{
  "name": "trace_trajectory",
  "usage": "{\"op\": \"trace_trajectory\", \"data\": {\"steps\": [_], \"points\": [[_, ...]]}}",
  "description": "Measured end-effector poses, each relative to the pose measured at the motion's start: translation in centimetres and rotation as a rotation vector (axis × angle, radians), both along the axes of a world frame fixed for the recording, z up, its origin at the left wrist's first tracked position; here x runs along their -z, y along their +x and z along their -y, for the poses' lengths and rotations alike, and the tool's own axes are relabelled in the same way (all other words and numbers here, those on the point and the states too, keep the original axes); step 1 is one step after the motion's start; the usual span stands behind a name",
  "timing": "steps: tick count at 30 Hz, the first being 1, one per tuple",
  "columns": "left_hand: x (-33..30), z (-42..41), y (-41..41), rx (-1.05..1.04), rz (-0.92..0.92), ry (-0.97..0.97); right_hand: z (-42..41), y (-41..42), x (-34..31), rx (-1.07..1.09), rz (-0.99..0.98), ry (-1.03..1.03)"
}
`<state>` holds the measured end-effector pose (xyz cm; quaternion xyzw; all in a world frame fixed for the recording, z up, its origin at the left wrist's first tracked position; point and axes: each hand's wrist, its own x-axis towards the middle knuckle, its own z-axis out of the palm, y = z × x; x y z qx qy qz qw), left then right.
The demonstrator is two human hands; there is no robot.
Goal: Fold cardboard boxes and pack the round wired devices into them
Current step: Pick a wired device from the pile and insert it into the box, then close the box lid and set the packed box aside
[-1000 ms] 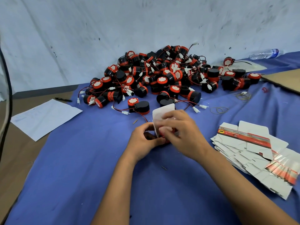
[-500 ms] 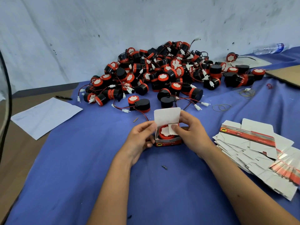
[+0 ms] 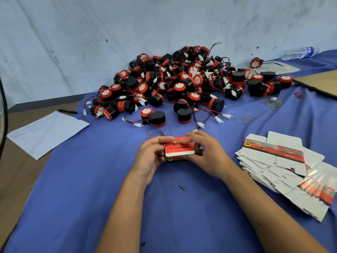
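A small red cardboard box sits on the blue cloth at the centre, its red lid folded down over the top with the white tuck flap hanging at the front. My left hand grips the box's left side. My right hand holds the right side, with fingers pressing on the lid's top. The device inside is hidden. A big pile of round black-and-red wired devices lies behind the box against the wall.
A stack of flat unfolded boxes lies to the right. White paper and a pen lie at left. Rubber bands sit right of the pile. Brown cardboard and a water bottle are far right.
The lid stood open, showing a red device in the box; now it is folded down over the top. Both hands stay on the box.
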<state>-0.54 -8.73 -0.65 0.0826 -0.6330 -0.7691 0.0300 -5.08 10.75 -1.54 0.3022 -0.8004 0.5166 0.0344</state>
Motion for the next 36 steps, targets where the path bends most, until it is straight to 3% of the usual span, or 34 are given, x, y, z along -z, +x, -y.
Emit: {"op": "trace_trajectory", "data": {"steps": [2,5,13,20,24,29,36], "points": [[0.1,0.6,0.2,0.062,-0.038,-0.001,0.3,-0.1,0.1,0.019,-0.071,0.043],[0.7,0.4,0.5,0.060,-0.150,-0.319,-0.1,-0.1,-0.2,-0.035,-0.074,0.094],[0.7,0.4,0.1,0.016,-0.213,-0.611,0.1,-0.4,0.1,0.016,-0.137,0.075],[0.2,0.5,0.8,0.067,-0.196,-0.551,0.0,-0.6,0.6,0.042,-0.306,0.180],[0.3,0.5,0.6,0.033,-0.199,-0.574,0.1,-0.3,0.2,0.053,-0.177,-0.029],[0.4,0.4,0.5,0.016,-0.224,-0.591,0.6,-0.4,0.3,0.100,-0.197,0.099],[0.5,0.5,0.4,0.004,-0.238,-0.630,0.4,-0.5,0.6,0.144,-0.220,0.018]]}}
